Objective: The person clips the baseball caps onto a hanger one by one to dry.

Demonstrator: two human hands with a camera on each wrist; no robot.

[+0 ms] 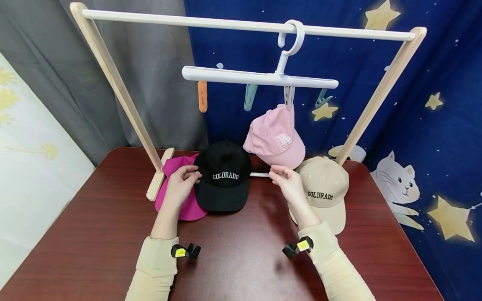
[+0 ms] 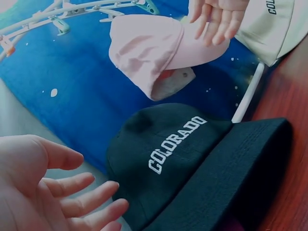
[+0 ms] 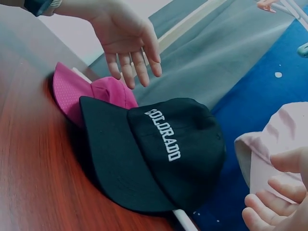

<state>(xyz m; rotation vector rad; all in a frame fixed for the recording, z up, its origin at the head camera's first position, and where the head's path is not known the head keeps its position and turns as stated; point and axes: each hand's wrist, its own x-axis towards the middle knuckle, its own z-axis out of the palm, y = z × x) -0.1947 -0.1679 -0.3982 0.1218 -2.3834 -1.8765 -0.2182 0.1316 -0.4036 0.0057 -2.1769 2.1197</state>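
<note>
My left hand (image 1: 183, 180) hovers beside the black cap (image 1: 223, 192) lettered COLORADO, fingers relaxed and holding nothing. The magenta cap (image 1: 184, 213) lies partly under the black one, below that hand. My right hand (image 1: 287, 182) is in the air between the black cap and the beige COLORADO cap (image 1: 324, 184), its fingers loosely bent and nothing in them. Just above it a pink LA cap (image 1: 276, 136) hangs from a grey clothespin (image 1: 288, 97) on the white hanger (image 1: 260, 77). In the right wrist view the right fingers (image 3: 267, 211) overlap the pink cap.
A wooden rack with a white rail (image 1: 226, 24) stands over the reddish-brown table (image 1: 233, 259). Orange (image 1: 202, 97) and teal clips (image 1: 250, 97) hang from the hanger too. Behind are a grey curtain (image 1: 158, 83) and a blue star-patterned curtain (image 1: 425, 138).
</note>
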